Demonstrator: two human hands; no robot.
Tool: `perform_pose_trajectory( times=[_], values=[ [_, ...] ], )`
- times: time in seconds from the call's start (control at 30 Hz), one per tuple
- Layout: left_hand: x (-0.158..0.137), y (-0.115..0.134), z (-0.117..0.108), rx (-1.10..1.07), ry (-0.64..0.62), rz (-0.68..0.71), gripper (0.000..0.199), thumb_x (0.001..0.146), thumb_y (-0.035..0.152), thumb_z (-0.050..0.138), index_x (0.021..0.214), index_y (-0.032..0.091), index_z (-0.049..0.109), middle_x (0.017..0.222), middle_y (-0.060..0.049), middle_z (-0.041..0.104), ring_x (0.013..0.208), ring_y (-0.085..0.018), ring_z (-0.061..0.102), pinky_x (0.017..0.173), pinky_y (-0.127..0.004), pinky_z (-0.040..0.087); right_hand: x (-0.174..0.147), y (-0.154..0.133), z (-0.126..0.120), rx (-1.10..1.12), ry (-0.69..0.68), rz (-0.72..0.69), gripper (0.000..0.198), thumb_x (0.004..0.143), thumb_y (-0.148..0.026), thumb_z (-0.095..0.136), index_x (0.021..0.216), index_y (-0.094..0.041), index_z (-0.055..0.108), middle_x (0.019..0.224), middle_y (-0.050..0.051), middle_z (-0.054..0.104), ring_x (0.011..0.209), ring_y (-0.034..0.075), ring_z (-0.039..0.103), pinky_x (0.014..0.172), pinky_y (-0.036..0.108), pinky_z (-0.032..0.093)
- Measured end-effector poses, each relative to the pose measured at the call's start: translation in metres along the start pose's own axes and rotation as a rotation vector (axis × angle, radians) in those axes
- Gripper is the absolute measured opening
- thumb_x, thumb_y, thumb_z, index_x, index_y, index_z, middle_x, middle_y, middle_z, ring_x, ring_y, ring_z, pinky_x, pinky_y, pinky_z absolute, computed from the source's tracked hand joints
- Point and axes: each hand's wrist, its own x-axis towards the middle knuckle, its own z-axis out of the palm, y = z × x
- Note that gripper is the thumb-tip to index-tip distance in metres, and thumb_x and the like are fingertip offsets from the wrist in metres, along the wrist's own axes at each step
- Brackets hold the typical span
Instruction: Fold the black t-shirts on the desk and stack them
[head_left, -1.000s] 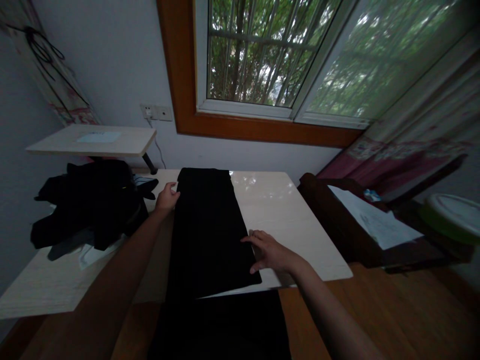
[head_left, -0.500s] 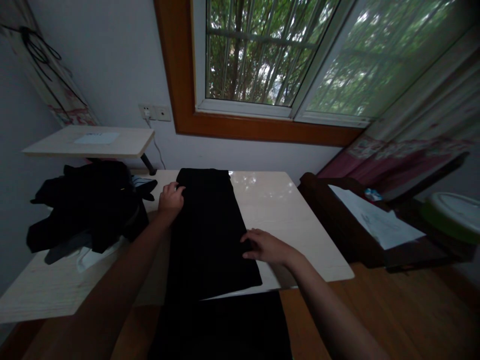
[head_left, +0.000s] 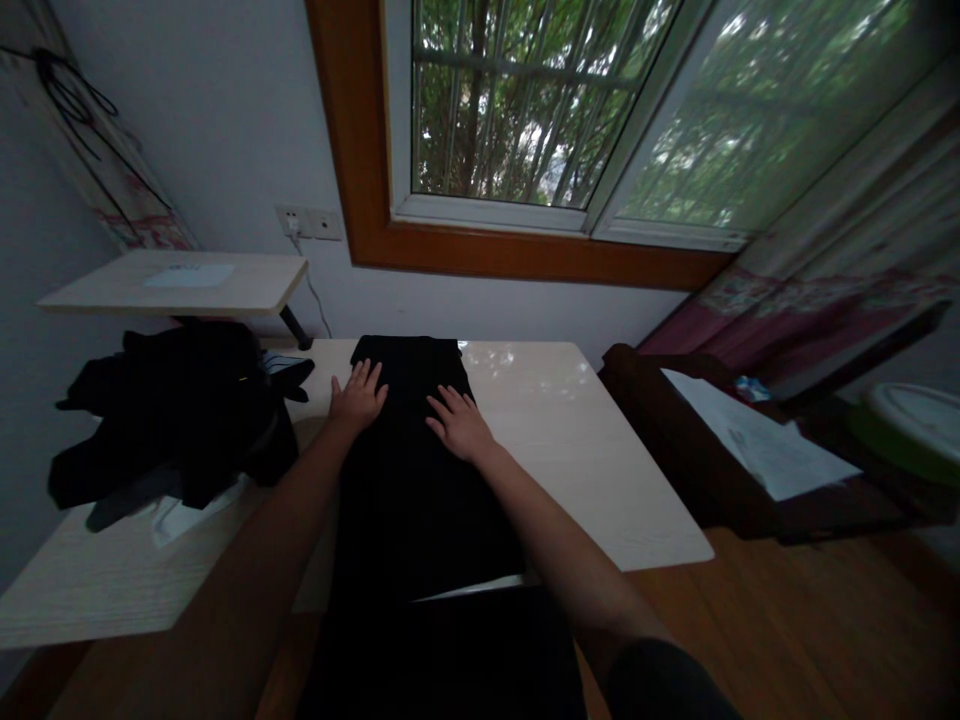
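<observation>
The black cloth [head_left: 427, 510] lay down the centre of the frame on the pale counter [head_left: 600, 450]. Near its far end, the left hand [head_left: 358, 398] and the right hand [head_left: 461, 425] rested palms down on it, fingers spread, pinching nothing. To my eye, uneven pressure or a sideways drag could have rucked the fabric. Its near end, at lower centre, came close to the counter's front edge, so a backward pull might have slid it over.
</observation>
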Motion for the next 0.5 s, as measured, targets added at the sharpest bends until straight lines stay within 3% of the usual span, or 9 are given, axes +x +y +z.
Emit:
perform_pose_trajectory(
  times=[0.2,0.33,0.5],
  values=[
    [-0.004,-0.021,-0.001,-0.021,-0.008,-0.16,0.066,0.101,0.051,0.023,0.16,0.022,0.028,0.168,-0.009,0.023,0.155,-0.032,0.016,0.121,-0.067,0.01,-0.013,0.021,0.003,-0.057,0.065,0.127,0.049,0.103,-0.044,0.044,0.148,-0.025,0.051,0.162,0.008,0.038,0.151,0.029,0.029,0.122,0.05,0.027],
    [-0.022,-0.022,-0.001,-0.026,0.069,-0.171,0.062,0.101,0.043,0.03,0.158,0.02,0.031,0.163,-0.012,0.035,0.153,-0.033,0.023,0.121,-0.064,0.014,-0.029,0.025,-0.005,-0.08,0.173,0.202,0.043,0.102,-0.032,0.045,0.142,-0.02,0.058,0.153,0.012,0.047,0.139,0.031,0.041,0.117,0.048,0.035],
    [-0.057,-0.014,-0.015,-0.015,0.212,-0.075,0.058,0.097,0.036,0.043,0.151,0.014,0.042,0.136,-0.019,0.059,0.129,-0.034,0.05,0.111,-0.05,0.036,-0.051,0.014,-0.018,-0.077,0.167,0.293,0.039,0.1,-0.03,0.048,0.136,-0.019,0.058,0.126,0.017,0.06,0.118,0.032,0.052,0.101,0.048,0.046]
  ],
)
